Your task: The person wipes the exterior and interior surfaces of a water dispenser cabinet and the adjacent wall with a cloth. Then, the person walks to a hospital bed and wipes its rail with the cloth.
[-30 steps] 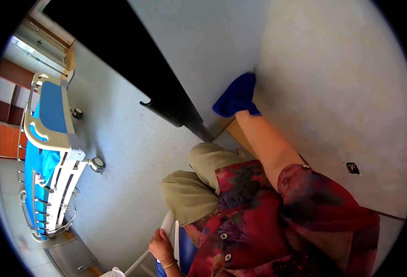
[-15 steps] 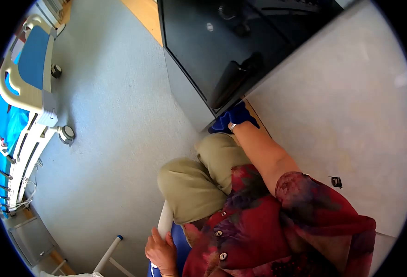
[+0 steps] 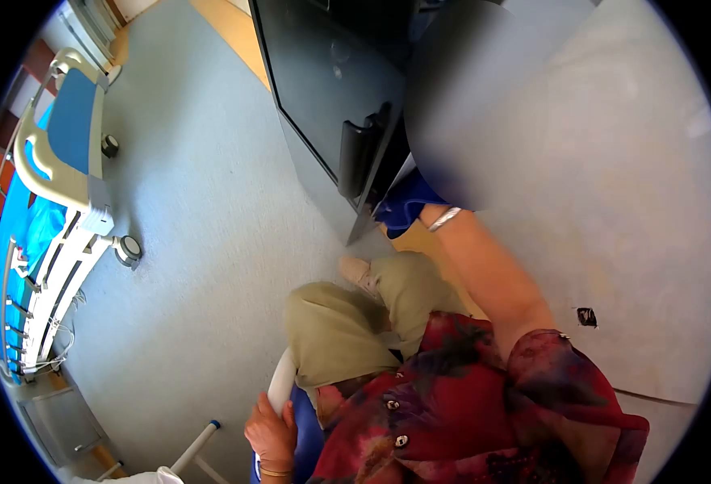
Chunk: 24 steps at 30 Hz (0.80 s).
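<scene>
My left hand (image 3: 271, 431) is wrapped round the white armrest (image 3: 281, 382) of the blue-seated chair (image 3: 310, 419) I sit on. My right hand (image 3: 434, 214), with a silver bracelet at the wrist, holds a bunched dark blue cloth (image 3: 409, 198); the fingers are hidden in it. The cloth is at the lower corner of a large, glossy black panel (image 3: 315, 81) with a pale grey side. A dark upright handle-like shape (image 3: 357, 153) shows at the panel's near edge. I cannot tell whether it is a part or a reflection.
A wheeled bed (image 3: 73, 121) with a blue end board stands at the left. A pale wall (image 3: 581, 177) with a small dark hole (image 3: 587, 317) runs along my right. A white leg with a blue tip (image 3: 198, 445) shows at the bottom. A blurred grey shape (image 3: 460, 89) overlaps the panel's right side.
The view has shifted. My right hand and the blue cloth have moved round the panel's lower corner to its right side. The panel looks more steeply angled. My left hand stays on the armrest.
</scene>
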Motion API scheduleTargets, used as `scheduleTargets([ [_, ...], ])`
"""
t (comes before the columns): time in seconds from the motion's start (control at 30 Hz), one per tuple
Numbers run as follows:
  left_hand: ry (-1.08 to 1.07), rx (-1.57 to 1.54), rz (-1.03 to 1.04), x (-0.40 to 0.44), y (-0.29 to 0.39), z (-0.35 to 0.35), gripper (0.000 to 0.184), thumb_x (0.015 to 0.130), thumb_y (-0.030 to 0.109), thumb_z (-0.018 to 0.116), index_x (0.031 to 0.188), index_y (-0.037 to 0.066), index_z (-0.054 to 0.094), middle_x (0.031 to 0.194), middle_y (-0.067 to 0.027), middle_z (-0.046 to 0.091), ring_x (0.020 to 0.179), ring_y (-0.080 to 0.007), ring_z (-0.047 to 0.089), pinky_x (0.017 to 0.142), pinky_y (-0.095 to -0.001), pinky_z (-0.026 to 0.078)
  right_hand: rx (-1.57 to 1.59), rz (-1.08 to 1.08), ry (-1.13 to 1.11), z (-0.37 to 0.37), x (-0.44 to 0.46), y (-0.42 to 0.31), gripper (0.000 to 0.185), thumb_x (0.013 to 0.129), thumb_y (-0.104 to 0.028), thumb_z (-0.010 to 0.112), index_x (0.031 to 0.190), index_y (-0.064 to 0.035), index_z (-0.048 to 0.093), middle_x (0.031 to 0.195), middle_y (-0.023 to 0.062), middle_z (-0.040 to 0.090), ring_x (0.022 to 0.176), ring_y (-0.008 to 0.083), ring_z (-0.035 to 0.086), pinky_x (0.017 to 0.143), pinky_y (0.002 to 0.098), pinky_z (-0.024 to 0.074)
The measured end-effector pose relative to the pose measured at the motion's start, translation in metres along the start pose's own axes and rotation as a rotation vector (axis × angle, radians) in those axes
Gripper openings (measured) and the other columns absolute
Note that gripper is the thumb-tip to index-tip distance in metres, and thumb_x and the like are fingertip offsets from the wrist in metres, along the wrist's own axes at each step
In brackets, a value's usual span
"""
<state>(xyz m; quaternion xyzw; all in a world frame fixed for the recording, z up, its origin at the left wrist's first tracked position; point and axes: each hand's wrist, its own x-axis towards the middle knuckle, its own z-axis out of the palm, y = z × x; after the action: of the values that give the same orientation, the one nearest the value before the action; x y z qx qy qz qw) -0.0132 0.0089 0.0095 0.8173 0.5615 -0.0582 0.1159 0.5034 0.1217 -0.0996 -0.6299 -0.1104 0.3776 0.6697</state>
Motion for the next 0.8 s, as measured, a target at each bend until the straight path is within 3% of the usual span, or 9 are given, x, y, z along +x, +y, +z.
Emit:
scheduleTargets([
  [0.13,0.035,0.07,-0.047,-0.001,0.001,0.004,0.045,0.081,0.04,0.057,0.106,0.004,0.05,0.078,-0.0155,0.058,0.066,-0.0367,0.059,0.058,-0.0452,0.046,0.056,-0.228,-0.083,-0.009,-0.035,-0.111,0.012,0.079,-0.014,0.051,0.08,-0.0036,0.057,0.073,0.0111,0.057,0.07,0.0236,0.058,0.065,0.0345,0.0481],
  [0.23,0.075,0.097,-0.087,0.003,0.006,0.003,0.04,0.08,0.041,0.058,0.097,0.006,0.05,0.078,-0.0149,0.059,0.067,-0.0361,0.06,0.059,-0.0445,0.048,0.093,-0.518,-0.152,0.002,-0.079,-0.196,0.012,0.078,-0.014,0.051,0.079,-0.0038,0.057,0.074,0.0111,0.057,0.07,0.0237,0.058,0.065,0.0345,0.048],
  [0.4,0.055,0.089,-0.083,0.002,0.007,-0.001,0.035,0.079,0.038,0.061,0.09,0.006,0.053,0.075,-0.0156,0.061,0.069,-0.0362,0.06,0.059,-0.0453,0.047,0.047,-1.283,-0.079,0.057,-0.154,-0.298,0.012,0.077,-0.014,0.052,0.079,-0.004,0.057,0.074,0.011,0.057,0.071,0.0237,0.058,0.066,0.0346,0.0478],
  [0.57,0.154,0.112,-0.044,-0.001,0.003,0.007,0.036,0.078,0.04,0.061,0.088,0.006,0.054,0.074,-0.0158,0.061,0.067,-0.036,0.06,0.059,-0.0443,0.047,-0.475,-1.963,0.192,0.1,-0.179,-0.334,0.011,0.077,-0.014,0.053,0.079,-0.0043,0.057,0.075,0.0109,0.057,0.071,0.0238,0.058,0.066,0.0347,0.0476],
  [0.7,0.167,0.14,-0.04,-0.001,0.002,0.012,0.036,0.077,0.04,0.061,0.086,0.006,0.055,0.074,-0.0155,0.061,0.067,-0.0357,0.06,0.06,-0.0444,0.047,-0.902,-2.151,0.049,0.11,-0.192,-0.354,0.011,0.076,-0.014,0.053,0.079,-0.0045,0.056,0.075,0.0108,0.058,0.072,0.0238,0.058,0.066,0.0348,0.0475],
  [0.8,0.215,0.15,-0.071,0.001,0.002,0.016,0.037,0.073,0.042,0.063,0.079,0.008,0.053,0.071,-0.0134,0.061,0.065,-0.0347,0.061,0.057,-0.0444,0.048,-1.019,-2.205,-0.086,0.126,-0.194,-0.357,0.011,0.075,-0.014,0.054,0.079,-0.0046,0.056,0.075,0.0107,0.058,0.072,0.0238,0.058,0.066,0.0349,0.0474],
])
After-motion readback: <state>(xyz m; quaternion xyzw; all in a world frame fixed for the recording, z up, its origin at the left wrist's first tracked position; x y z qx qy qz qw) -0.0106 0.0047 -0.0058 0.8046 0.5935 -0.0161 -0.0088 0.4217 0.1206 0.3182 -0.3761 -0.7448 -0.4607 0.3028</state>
